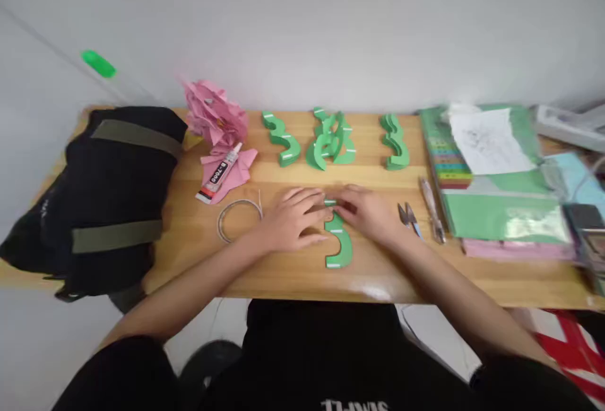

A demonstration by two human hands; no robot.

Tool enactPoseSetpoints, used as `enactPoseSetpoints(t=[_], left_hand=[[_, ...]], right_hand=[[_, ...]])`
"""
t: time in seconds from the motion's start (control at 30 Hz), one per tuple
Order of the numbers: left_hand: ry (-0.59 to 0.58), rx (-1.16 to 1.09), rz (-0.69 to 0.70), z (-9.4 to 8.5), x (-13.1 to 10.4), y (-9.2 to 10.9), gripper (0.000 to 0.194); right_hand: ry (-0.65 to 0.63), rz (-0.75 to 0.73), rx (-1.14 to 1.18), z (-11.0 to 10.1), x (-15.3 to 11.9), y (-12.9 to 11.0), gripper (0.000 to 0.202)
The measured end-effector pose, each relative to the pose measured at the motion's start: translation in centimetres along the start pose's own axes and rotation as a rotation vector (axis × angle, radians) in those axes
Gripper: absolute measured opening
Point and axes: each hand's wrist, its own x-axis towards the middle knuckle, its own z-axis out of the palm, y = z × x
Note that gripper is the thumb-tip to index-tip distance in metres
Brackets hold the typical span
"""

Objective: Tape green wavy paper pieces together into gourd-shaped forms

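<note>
Green cutout [346, 248] near table edge [293, 295]

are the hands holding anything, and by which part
Left hand and right hand are at the upper end of the nearest green piece; whether they grip it cannot be told.

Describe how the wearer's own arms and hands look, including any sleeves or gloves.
The left hand and right hand are bare, without gloves; no watch shows. Short black sleeves leave both forearms uncovered. The shirt is black, with pale lettering partly cut off.
</note>
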Motion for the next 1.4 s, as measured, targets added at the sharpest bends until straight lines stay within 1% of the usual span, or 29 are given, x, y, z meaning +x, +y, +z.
enactPoseSetpoints(t=[0.13,0.23,0.33,0.53,0.8,0.93,1.03,1.17,1.3,1.4], left_hand=[[-0.097,-0.002,-0.004,-0.19,-0.14,-0.07,0.054],[-0.159,-0.013,0.006,-0.38,-0.33,-0.16,0.057],[-0.187,-0.013,0.002,-0.50,-0.44,-0.19,0.059],[-0.202,0.014,0.003,-0.76,-0.28,0.00,0.061],[-0.216,0.007,-0.003,-0.92,-0.24,0.02,0.062],[-0.214,0.001,0.002,-0.80,-0.33,-0.09,0.062],[-0.204,0.005,0.002,-0.69,-0.42,-0.14,0.061],[-0.177,0.010,-0.001,-0.54,-0.53,-0.14,0.062],[-0.171,0.018,0.002,-0.50,-0.50,-0.11,0.061],[-0.174,0.029,0.007,-0.51,-0.43,-0.11,0.061]], right_hand=[[-0.052,-0.060,-0.004,-0.40,0.05,0.15,0.028],[-0.049,-0.091,-0.016,-0.50,0.06,0.24,0.025],[-0.037,-0.105,-0.031,-0.52,0.03,0.30,0.022],[-0.020,-0.153,-0.019,-0.52,0.09,0.45,0.018],[-0.008,-0.156,0.069,-0.56,-0.15,0.73,0.011],[-0.017,-0.153,0.055,-0.56,-0.26,0.96,0.019],[-0.033,-0.162,0.061,-0.61,-0.27,0.97,0.019],[-0.023,-0.176,0.016,-0.68,-0.25,0.81,0.022],[-0.032,-0.185,0.030,-0.67,-0.26,0.75,0.016],[-0.012,-0.169,0.054,-0.65,-0.28,0.78,0.014]])
